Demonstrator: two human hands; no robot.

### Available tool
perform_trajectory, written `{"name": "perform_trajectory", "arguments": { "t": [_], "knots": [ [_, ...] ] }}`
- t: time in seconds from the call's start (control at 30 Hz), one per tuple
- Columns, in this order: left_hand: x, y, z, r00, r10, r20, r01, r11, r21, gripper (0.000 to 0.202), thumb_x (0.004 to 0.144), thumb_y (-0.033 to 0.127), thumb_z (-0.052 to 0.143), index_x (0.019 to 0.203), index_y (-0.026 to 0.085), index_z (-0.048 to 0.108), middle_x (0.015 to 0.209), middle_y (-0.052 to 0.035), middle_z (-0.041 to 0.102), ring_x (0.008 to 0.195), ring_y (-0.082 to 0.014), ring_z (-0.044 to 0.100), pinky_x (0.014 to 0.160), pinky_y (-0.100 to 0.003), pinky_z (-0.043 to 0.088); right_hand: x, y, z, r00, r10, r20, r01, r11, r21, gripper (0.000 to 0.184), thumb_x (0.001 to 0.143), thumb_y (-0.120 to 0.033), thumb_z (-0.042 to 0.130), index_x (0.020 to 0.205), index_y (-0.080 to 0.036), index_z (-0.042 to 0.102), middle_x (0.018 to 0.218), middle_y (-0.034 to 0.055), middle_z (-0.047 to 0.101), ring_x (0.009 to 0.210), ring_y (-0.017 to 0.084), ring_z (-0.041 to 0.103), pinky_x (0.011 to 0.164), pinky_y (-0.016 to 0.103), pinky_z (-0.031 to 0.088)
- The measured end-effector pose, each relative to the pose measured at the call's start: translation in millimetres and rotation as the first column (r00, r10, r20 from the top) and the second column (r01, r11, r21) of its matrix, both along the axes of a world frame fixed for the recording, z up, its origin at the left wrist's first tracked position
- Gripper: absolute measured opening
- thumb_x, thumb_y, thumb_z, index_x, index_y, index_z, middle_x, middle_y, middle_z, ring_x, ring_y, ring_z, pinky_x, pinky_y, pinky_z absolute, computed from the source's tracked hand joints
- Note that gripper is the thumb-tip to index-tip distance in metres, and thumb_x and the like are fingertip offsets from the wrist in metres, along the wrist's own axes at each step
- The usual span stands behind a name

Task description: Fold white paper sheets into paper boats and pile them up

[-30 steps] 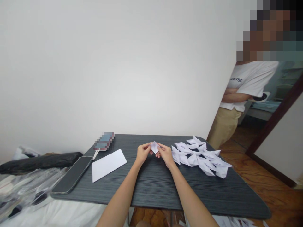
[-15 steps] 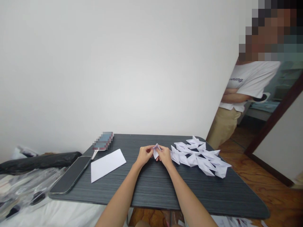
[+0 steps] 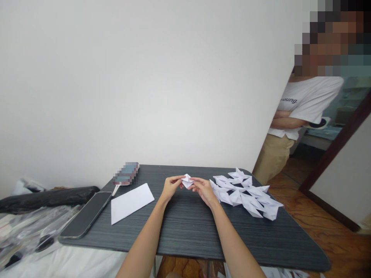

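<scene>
My left hand (image 3: 171, 185) and my right hand (image 3: 204, 189) meet over the middle of a dark grey table (image 3: 188, 227). Between their fingertips they pinch a small folded white paper piece (image 3: 187, 180), held just above the tabletop. Right of my right hand lies a heap of several finished folded paper shapes (image 3: 246, 192). A flat white sheet of paper (image 3: 131, 202) lies to the left of my left hand.
A dark phone (image 3: 87, 214) lies at the table's left edge, and a second, blurred phone (image 3: 126, 173) with a cable sits behind it. A person in a white shirt (image 3: 301, 104) stands in the doorway at right. Plastic-wrapped clutter (image 3: 26, 231) fills the left side.
The paper piece has been turned and reshaped between my fingers; both hands stay in nearly the same place over the table's middle.
</scene>
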State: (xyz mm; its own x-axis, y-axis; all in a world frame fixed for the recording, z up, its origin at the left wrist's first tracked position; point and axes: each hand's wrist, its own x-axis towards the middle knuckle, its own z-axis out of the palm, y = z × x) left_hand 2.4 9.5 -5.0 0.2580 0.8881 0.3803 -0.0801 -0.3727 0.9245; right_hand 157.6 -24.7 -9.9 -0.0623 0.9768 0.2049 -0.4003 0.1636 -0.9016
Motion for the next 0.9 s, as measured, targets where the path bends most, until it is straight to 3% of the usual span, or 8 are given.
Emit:
{"name": "perform_trajectory", "arguments": {
  "t": [0.2, 0.4, 0.6, 0.7, 0.9],
  "knots": [
    [4, -5, 2.1, 1.0, -0.025, 0.003, 0.025, 1.0, -0.015, 0.023, 0.067, 0.028, 0.054, 0.076, 0.008, 0.061, 0.051, -0.0003, 0.055, 0.045, -0.0084, 0.048, 0.049, -0.022, 0.04, -3, 4, -4.6, 0.999, -0.037, 0.032, 0.036, 0.999, 0.037, 0.023, 0.064, -0.03, 0.059, 0.076, -0.011, 0.056, 0.05, 0.0025, 0.059, 0.043, 0.01, 0.054, 0.037, 0.017, 0.032],
    [13, -7, -2.3, 0.999, -0.024, -0.043, 0.024, 1.0, -0.002, 0.028, 0.063, 0.029, 0.06, 0.083, 0.012, 0.051, 0.07, -0.0001, 0.054, 0.049, -0.0055, 0.047, 0.045, -0.017, 0.039, -5, 10, -14.2, 0.988, -0.083, 0.132, 0.081, 0.997, 0.02, 0.041, 0.063, -0.031, 0.059, 0.096, -0.012, 0.045, 0.047, -0.0004, 0.058, 0.038, 0.011, 0.052, 0.034, 0.016, 0.029],
    [13, -4, -3.3, 0.995, -0.087, 0.043, 0.09, 0.994, -0.062, 0.049, 0.064, 0.025, 0.06, 0.107, 0.013, 0.041, 0.083, -0.0048, 0.054, 0.061, -0.0098, 0.052, 0.049, -0.018, 0.042, 0, 6, -7.5, 0.995, 0.009, 0.1, -0.014, 0.998, 0.055, 0.033, 0.064, -0.027, 0.057, 0.091, -0.009, 0.056, 0.065, 0.0071, 0.063, 0.055, 0.013, 0.057, 0.044, 0.02, 0.036],
    [13, -2, -5.7, 0.993, -0.093, 0.074, 0.1, 0.991, -0.086, 0.05, 0.064, 0.026, 0.06, 0.109, 0.011, 0.043, 0.087, -0.0074, 0.055, 0.065, -0.0107, 0.052, 0.052, -0.019, 0.043, 1, 4, -4.6, 0.995, 0.024, 0.093, -0.031, 0.997, 0.068, 0.036, 0.064, -0.025, 0.057, 0.096, -0.01, 0.057, 0.066, 0.0058, 0.063, 0.057, 0.012, 0.056, 0.047, 0.021, 0.037],
    [13, -2, -9.5, 0.984, -0.154, 0.086, 0.161, 0.983, -0.092, 0.049, 0.064, 0.026, 0.061, 0.109, 0.01, 0.046, 0.089, -0.0079, 0.056, 0.064, -0.0098, 0.051, 0.053, -0.019, 0.042, 2, 2, -2.7, 0.997, -0.008, 0.077, 0.004, 0.999, 0.051, 0.032, 0.065, -0.027, 0.056, 0.091, -0.009, 0.06, 0.06, 0.0057, 0.062, 0.052, 0.012, 0.054, 0.045, 0.021, 0.036]
  ]
}}
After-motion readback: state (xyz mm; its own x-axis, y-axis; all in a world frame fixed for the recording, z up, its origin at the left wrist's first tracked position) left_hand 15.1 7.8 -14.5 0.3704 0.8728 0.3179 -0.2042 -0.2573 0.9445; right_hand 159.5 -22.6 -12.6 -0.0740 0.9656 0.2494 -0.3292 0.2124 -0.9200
